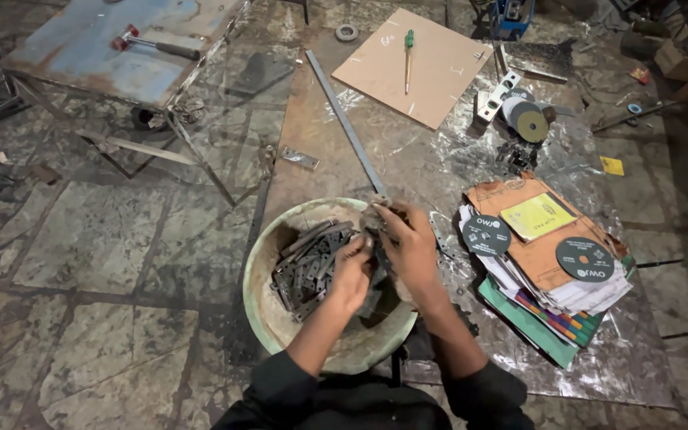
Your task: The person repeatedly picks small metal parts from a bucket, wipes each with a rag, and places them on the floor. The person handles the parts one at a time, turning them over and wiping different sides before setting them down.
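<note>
Dark flat perforated metal plates [310,267] lie heaped in a pale round basin [258,267]

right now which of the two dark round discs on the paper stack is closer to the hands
The left disc, lying at the stack's upper left edge, nearest the right hand. The other disc lies farther right, on the orange-brown card.

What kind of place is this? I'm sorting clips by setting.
Likely a metal workshop: an angle grinder and hammer lie about, and both hands handle metal plates over a bowl of them.
</note>
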